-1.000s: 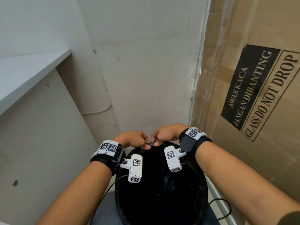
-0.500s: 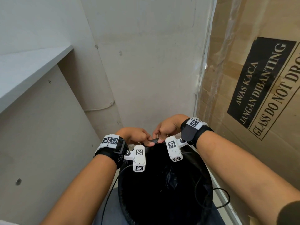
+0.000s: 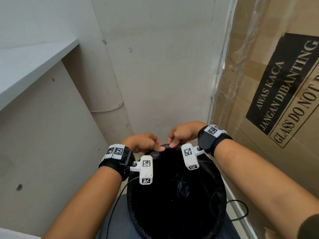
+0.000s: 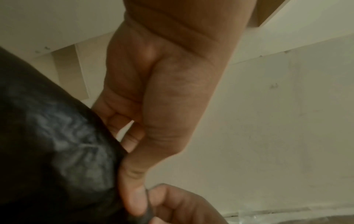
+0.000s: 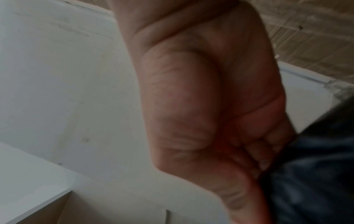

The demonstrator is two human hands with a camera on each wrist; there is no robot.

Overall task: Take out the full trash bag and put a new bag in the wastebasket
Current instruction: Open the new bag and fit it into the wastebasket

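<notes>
Left hand and right hand both pinch the black bag at the wastebasket's far rim; we're fitting the liner, and next we likely work it around toward the near side.

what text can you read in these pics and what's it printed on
"AWAS KACA" in pale letters on the black label printed on the cardboard box
"JANGAN DIBANTING" on the same black label, second line
"GLASS DO NOT" then a cut-off letter, in the outlined frame beside it; the rest runs out of view
The wrist markers carry only black-and-white square codes, no words.
Both wrist views show no text.
</notes>
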